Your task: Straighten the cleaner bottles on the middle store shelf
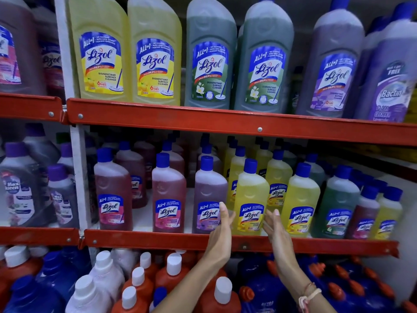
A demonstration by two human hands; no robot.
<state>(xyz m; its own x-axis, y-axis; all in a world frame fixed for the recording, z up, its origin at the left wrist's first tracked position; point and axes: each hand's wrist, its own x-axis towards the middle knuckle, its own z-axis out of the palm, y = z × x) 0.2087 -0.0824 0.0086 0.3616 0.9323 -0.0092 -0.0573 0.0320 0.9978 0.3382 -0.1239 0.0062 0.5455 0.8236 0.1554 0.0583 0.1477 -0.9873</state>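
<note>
Head camera looks at red metal store shelving stacked with cleaner bottles. Across the centre of the frame runs the middle shelf (158, 239), its red front rail crossing from left to right. Along its front row stand, from left to right, two pink bottles (112, 195), a purple bottle (208, 199), two yellow bottles, a green bottle (336, 208) and smaller bottles at the far right, all with blue caps and upright, with more rows behind them. Just below centre, both hands reach up past the rail toward the left yellow bottle (250, 199). On the left of that bottle, the left hand (222, 227) is raised with its fingers (223, 211) stretched out and spread apart, gripping nothing; the fingertips overlap the label of the purple bottle, and whether they touch it cannot be told. On the bottle's right, the right hand (274, 227) is likewise open, palm turned toward the bottle, fingers loose and close to its lower edge without closing on it. A cord bracelet (309, 294) sits on the right wrist at the lower right. Large yellow, green and purple bottles line the upper shelf (225, 119) across the top of the frame. White-capped orange bottles (173, 274) and dark blue jugs fill the bottom.
</note>
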